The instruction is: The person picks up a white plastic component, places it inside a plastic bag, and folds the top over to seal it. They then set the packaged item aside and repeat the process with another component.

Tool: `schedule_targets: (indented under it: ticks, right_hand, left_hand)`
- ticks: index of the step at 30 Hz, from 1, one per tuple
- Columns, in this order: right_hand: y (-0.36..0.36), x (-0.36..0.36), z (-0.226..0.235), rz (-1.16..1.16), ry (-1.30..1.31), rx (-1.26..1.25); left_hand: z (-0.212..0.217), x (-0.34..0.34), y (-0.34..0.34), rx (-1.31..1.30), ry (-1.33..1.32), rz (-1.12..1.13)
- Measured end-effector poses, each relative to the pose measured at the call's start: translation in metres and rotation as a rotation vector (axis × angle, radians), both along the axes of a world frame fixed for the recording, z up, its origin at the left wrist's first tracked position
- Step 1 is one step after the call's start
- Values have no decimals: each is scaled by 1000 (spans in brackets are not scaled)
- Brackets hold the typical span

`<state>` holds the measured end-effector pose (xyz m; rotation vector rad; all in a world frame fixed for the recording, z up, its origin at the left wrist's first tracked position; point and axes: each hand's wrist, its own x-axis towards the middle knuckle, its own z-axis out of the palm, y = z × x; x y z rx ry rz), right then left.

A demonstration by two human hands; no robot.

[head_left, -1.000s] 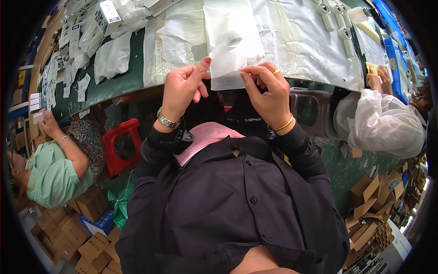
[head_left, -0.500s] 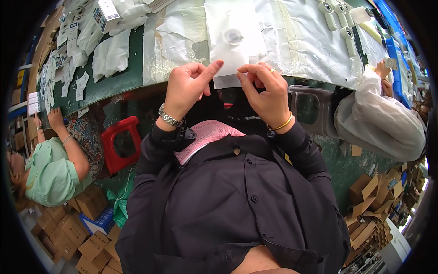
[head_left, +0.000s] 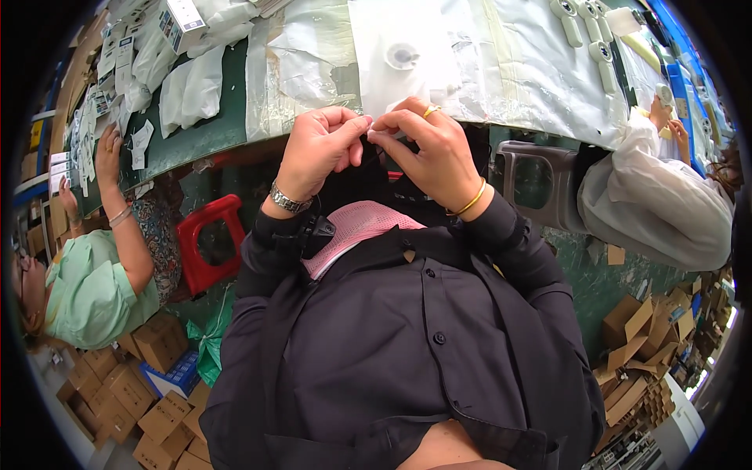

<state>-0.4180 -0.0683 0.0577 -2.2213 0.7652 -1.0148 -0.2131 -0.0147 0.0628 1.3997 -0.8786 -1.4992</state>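
My left hand (head_left: 313, 153) and my right hand (head_left: 431, 145) meet at their fingertips just off the table's front edge. Both are closed in a pinch, thumb against finger. Whatever lies between the tips is too small to make out. Right beyond them a translucent white plastic bag (head_left: 423, 78) rests on the table. Through it shows a round white part with a grey centre (head_left: 402, 56), like the head of a handheld fan. My fingers partly cover the bag's near end.
Several white handheld fans (head_left: 601, 66) lie at the right of the plastic-covered table (head_left: 525, 86). White bags (head_left: 192, 90), a box (head_left: 182, 25) and paper slips fill the left. A red stool (head_left: 211, 243) and a grey stool (head_left: 536, 184) flank me. Co-workers sit on both sides.
My right hand has moved left, so its fingertips now touch those of my left hand. The co-worker at left has raised a hand further over the table.
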Motion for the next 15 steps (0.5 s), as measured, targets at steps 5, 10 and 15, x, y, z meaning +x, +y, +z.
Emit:
schedule_targets:
  ticks: [5,10,15]
  right_hand:
    - [-1,1,-2,5,62,-7]
    - [-3,1,-8,-5,151,-189]
    - [-8,3,-6,43,209,-336]
  left_hand:
    - [-2,0,1,20,26,-18]
    - [-4,-2,0,16,31,-13]
    - [-7,-3,-1,6,80,16]
